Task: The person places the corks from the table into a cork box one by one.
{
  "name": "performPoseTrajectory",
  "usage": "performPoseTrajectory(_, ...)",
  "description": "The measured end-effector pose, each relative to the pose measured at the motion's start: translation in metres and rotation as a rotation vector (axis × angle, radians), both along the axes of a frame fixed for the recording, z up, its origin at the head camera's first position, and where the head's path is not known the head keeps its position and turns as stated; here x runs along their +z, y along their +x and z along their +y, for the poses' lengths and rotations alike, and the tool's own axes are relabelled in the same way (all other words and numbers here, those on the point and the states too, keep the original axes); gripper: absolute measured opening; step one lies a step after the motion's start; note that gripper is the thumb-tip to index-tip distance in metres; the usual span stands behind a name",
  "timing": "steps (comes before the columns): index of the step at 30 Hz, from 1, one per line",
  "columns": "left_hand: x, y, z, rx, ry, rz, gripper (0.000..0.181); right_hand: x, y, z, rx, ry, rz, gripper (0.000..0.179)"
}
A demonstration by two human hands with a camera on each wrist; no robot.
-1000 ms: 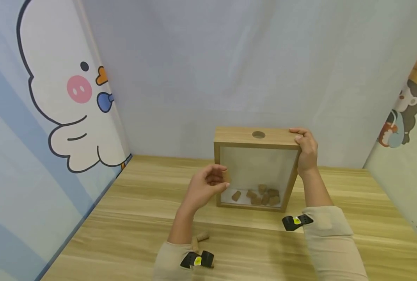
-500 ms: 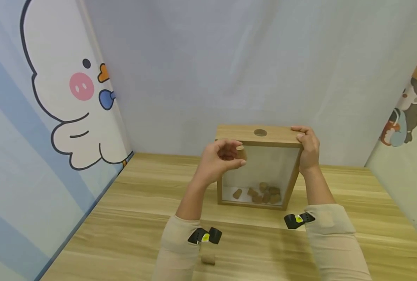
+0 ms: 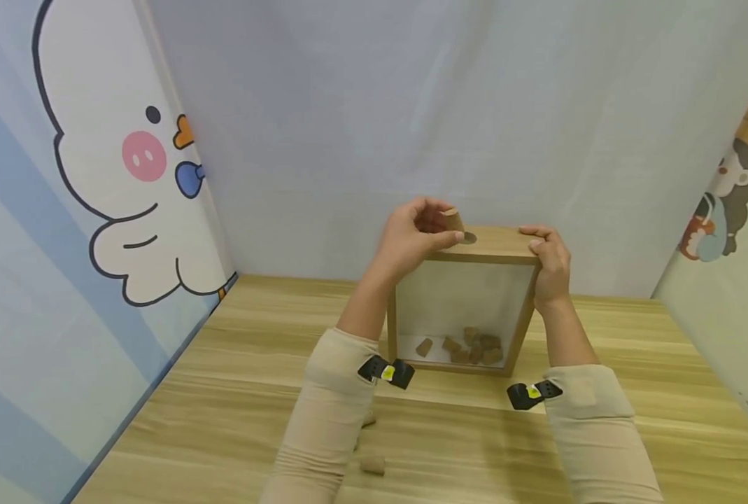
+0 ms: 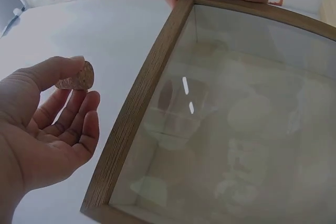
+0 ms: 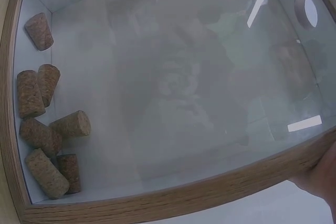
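Observation:
My left hand (image 3: 408, 236) pinches a tapered cork (image 3: 453, 219) between thumb and fingers. It stands just above the top of a wooden box frame (image 3: 499, 241), beside the round hole (image 3: 470, 238). In the left wrist view the same cork (image 4: 79, 77) shows one end. My right hand (image 3: 553, 269) grips the box at its top right corner, the thumb lying on the top. Behind the clear front, several corks (image 5: 39, 136) lie along the bottom, seen closely in the right wrist view.
On the wood-grain table (image 3: 222, 392), a loose cork (image 3: 372, 465) lies near my left sleeve, with others partly hidden by it. A pale curtain (image 3: 374, 126) hangs behind the box. Cartoon-printed fabric walls stand at both sides.
My left hand has lifted the cork up from beside the box's front to its top, moving right toward the hole. My right hand stays at the corner.

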State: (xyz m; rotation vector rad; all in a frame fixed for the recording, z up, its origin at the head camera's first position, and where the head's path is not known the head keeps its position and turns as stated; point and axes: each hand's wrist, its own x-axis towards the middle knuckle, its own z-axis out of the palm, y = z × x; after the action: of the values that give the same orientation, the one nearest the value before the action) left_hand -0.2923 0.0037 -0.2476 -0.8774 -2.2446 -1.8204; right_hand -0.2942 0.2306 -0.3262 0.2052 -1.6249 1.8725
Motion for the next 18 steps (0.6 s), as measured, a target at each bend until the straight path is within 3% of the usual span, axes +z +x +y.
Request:
performPoseTrajectory(6, 0.008, -0.02, 0.023, 0.033, -0.109, -0.046, 0.036, -0.002, -0.003, 0.002, 0.011, -0.01, 0.009, 0.029)
performPoseTrajectory(11, 0.004, -0.035, 0.034, 0.068, -0.181, -0.041, 0.036, -0.003, -0.005, 0.003, 0.014, -0.004, 0.008, 0.029)
performPoseTrajectory(18, -0.001, -0.042, 0.036, 0.048, -0.145, -0.07, 0.033, -0.003, -0.005, 0.008, 0.003, 0.012, 0.0, 0.028)
